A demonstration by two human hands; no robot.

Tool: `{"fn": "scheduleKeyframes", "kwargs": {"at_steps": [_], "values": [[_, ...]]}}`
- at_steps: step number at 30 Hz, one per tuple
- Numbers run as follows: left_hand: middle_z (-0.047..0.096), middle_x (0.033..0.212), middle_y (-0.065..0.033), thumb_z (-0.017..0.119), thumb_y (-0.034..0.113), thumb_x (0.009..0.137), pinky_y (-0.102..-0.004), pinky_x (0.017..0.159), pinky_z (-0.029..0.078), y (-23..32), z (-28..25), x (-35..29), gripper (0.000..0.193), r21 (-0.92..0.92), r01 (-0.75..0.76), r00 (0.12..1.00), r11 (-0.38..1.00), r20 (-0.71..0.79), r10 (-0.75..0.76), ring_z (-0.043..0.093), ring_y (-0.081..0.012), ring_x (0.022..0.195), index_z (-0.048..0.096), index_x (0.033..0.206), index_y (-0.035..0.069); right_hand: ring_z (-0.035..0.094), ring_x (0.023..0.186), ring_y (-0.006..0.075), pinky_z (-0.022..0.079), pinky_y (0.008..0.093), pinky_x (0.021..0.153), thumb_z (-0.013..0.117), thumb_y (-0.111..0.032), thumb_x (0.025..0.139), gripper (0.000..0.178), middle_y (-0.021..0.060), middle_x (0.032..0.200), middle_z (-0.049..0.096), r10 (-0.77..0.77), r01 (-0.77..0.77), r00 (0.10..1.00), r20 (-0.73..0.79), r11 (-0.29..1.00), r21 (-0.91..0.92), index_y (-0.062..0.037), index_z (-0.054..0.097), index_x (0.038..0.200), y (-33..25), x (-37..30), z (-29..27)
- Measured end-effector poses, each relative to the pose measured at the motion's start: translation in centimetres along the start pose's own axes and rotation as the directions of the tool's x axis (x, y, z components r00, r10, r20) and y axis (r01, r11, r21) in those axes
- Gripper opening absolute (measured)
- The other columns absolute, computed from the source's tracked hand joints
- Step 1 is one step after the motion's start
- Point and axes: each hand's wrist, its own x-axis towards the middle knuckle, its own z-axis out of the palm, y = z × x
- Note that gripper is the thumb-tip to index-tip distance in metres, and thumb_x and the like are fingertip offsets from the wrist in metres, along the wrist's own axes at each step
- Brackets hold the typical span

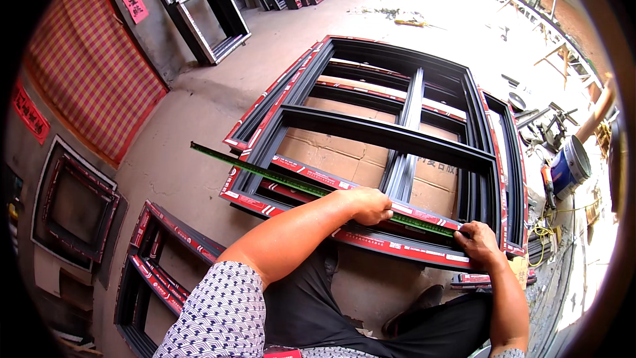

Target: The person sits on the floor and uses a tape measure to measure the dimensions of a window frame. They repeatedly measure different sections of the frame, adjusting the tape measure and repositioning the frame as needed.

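A stack of dark grey window frames (391,134) with red protective film lies in front of me. Along the near rail of the top frame runs a long, thin, green-and-black strip (278,176), its far-left end sticking out past the frame's corner. My left hand (371,205) is closed round this strip near the middle of the rail, fingers curled under. At the strip's right end, by the frame's near right corner, my right hand (478,242) pinches it with bent fingers. Its fingertips are partly hidden.
Smaller red-filmed frames (162,272) lean at my lower left. Others (73,205) stand against the left wall. A pale-edged frame (205,16) is propped near the checked curtain (99,59). At right are a bucket (571,167), tools and a yellow cord (543,242).
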Motion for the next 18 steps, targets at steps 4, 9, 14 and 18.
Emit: {"fn": "scheduleKeyframes", "kwargs": {"at_steps": [4, 9, 14, 18], "values": [[0.075, 0.119, -0.0259, 0.053, 0.04, 0.111, -0.0547, 0.101, 0.053, -0.1, -0.2, -0.3, 0.043, -0.021, 0.008, 1.0, 1.0, 0.013, -0.007, 0.069, -0.0462, 0.116, 0.072, 0.124, 0.004, 0.072, 0.099, 0.0426, 0.056, 0.0503, 0.089, 0.071, -0.034, 0.099, 0.034, 0.024, 0.099, 0.074, -0.023, 0.023, 1.0, -0.013, 1.0, -0.005, -0.0016, 0.08, 0.103, -0.9, -0.1, -0.3], [0.073, 0.122, -0.0278, 0.052, 0.041, 0.112, -0.0546, 0.102, 0.052, -0.1, -0.2, 0.1, 0.044, -0.021, 0.014, 0.999, 1.0, 0.044, -0.013, 0.068, -0.0472, 0.118, 0.07, 0.126, 0.004, 0.072, 0.104, 0.0426, 0.056, 0.0509, 0.094, 0.069, -0.037, 0.101, 0.037, 0.0241, 0.102, 0.076, 0.034, -0.035, 0.999, 0.039, 0.999, 0.006, -0.0027, 0.081, 0.108, -1.2, -0.5, -1.1], [0.072, 0.123, -0.0273, 0.05, 0.042, 0.112, -0.0544, 0.102, 0.051, 0.3, -0.5, -0.1, 0.045, -0.013, 0.035, 0.997, 0.999, 0.065, -0.034, 0.067, -0.0475, 0.12, 0.068, 0.128, 0.004, 0.073, 0.104, 0.0422, 0.057, 0.0508, 0.094, 0.068, -0.04, 0.101, 0.039, 0.0229, 0.103, 0.077, 0.041, -0.041, 0.998, 0.048, 0.999, 0.002, -0.0036, 0.081, 0.108, -1.7, -0.7, -1.5], [0.072, 0.125, -0.027, 0.05, 0.042, 0.112, -0.0538, 0.103, 0.051, 0.4, -0.4, -0.1, 0.044, -0.007, 0.031, 0.998, 1.0, 0.06, -0.03, 0.066, -0.0478, 0.12, 0.067, 0.131, 0.005, 0.072, 0.106, 0.041, 0.057, 0.0501, 0.093, 0.068, -0.045, 0.101, 0.041, 0.0209, 0.103, 0.076, 0.017, -0.016, 0.998, 0.063, 1.0, -0.026, -0.0072, 0.081, 0.111, -0.5, -0.3, -1.1]]}}
